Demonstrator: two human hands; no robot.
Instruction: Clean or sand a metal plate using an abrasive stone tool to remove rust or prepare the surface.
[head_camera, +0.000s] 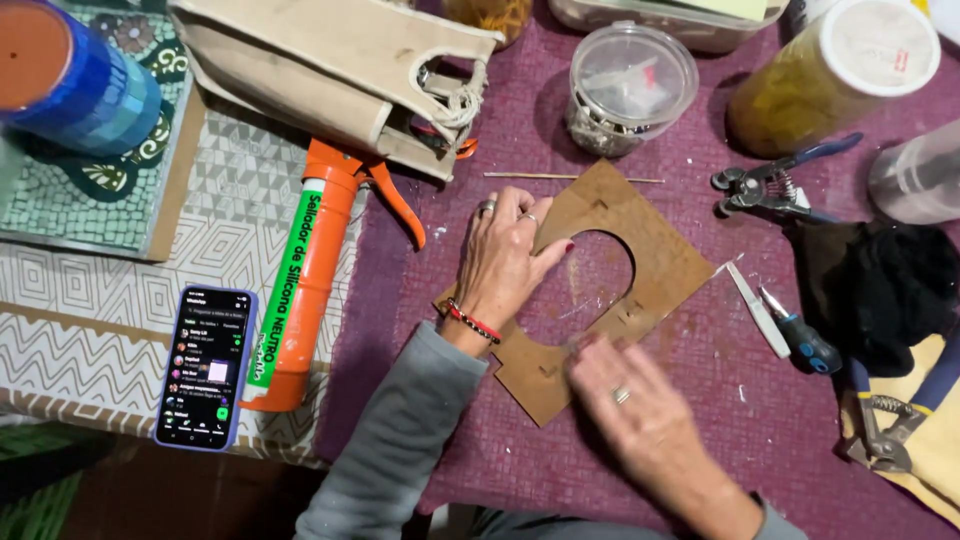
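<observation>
A flat brown board (650, 250) with a round hole in its middle lies on the purple mat (560, 450). My left hand (503, 262) lies flat on the board's left side, fingers together, pressing it down. It wears rings and a red wrist band. My right hand (628, 400) is at the board's near edge, blurred, with fingers bent down onto the wood. Whether it pinches some small thing I cannot tell.
An orange caulking gun (312, 270) and a lit phone (205, 365) lie at the left. A canvas bag (330, 60), a clear lidded tub (628, 85) and a yellow jar (825, 75) stand behind. Pliers (775, 180), a small blade tool (790, 325), black cloth (880, 280) and a thin stick (570, 178) lie around.
</observation>
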